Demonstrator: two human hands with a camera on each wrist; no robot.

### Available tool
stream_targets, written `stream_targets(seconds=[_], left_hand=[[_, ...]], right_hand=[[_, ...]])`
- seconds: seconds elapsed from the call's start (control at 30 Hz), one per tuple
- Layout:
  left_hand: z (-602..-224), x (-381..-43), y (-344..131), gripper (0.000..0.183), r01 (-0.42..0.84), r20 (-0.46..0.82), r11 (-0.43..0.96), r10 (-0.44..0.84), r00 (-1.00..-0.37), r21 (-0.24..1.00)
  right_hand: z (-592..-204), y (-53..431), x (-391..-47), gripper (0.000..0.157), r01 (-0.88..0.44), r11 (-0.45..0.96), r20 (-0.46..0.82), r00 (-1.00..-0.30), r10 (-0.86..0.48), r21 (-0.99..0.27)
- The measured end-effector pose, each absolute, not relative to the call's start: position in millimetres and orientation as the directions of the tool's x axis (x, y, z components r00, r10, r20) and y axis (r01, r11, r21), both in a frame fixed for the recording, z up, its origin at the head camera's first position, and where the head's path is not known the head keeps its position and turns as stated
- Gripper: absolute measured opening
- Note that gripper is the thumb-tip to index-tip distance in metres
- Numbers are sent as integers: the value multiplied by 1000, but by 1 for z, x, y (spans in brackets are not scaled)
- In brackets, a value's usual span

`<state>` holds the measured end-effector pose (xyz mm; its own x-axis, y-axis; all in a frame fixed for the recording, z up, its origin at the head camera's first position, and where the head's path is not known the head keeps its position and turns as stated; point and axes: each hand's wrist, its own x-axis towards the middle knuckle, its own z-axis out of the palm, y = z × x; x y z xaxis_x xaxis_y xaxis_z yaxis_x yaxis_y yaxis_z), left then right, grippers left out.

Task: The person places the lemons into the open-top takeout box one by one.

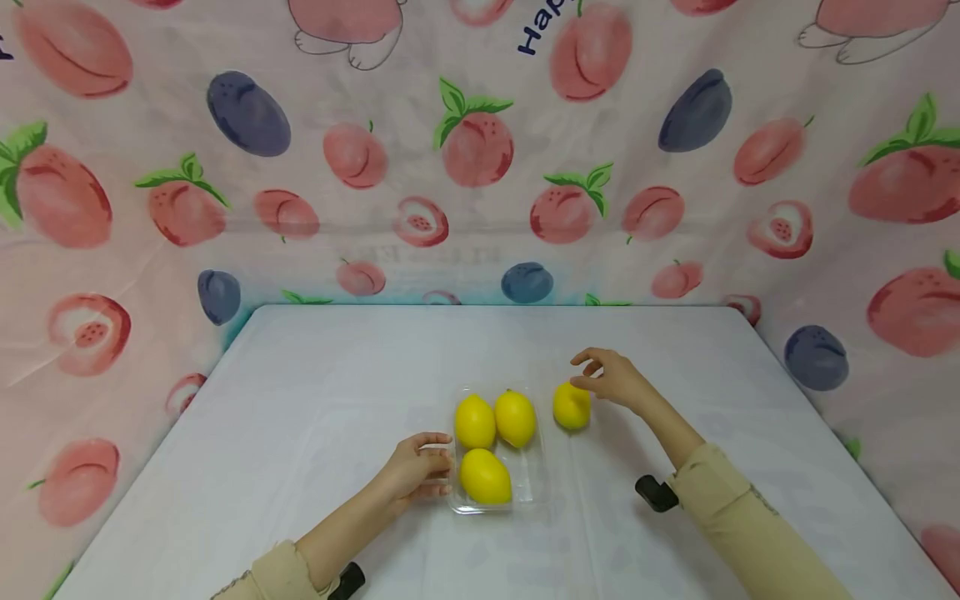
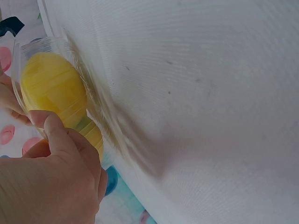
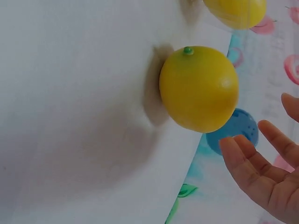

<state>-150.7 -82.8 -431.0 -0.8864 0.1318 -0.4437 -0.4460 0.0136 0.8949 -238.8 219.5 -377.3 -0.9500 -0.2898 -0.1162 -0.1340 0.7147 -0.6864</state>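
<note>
A clear plastic tray [image 1: 527,482] sits on the table with three yellow lemons [image 1: 485,477] in it, two at its far end and one near the front left. My left hand [image 1: 417,468] rests at the tray's left side, fingers spread and bent lightly, fingertips at its wall. In the left wrist view the tray [image 2: 46,43] and a lemon [image 2: 53,88] show just beyond my fingers. One more lemon [image 1: 572,410] lies on the table right of the tray. My right hand [image 1: 609,377] hovers over it with fingers apart; in the right wrist view a gap separates them from the lemon [image 3: 200,88].
A white cloth covers the table [image 1: 337,375]. Behind it and at both sides hangs a fruit-print curtain [image 1: 480,217]. A black wrist device [image 1: 657,493] is on the right sleeve, another [image 1: 348,581] on the left.
</note>
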Motion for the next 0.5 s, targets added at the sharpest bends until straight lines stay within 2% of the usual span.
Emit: stream_targets(seconds=[0.2, 0.5], left_hand=[[-431, -151, -84, 35, -441, -438, 8, 135, -889, 898], [-432, -152, -85, 36, -441, -435, -4, 157, -887, 898]], right_hand=[[-380, 221, -246, 47, -101, 739, -209, -926, -315, -667], [-383, 220, -251, 50, -46, 790, -324, -896, -303, -612]])
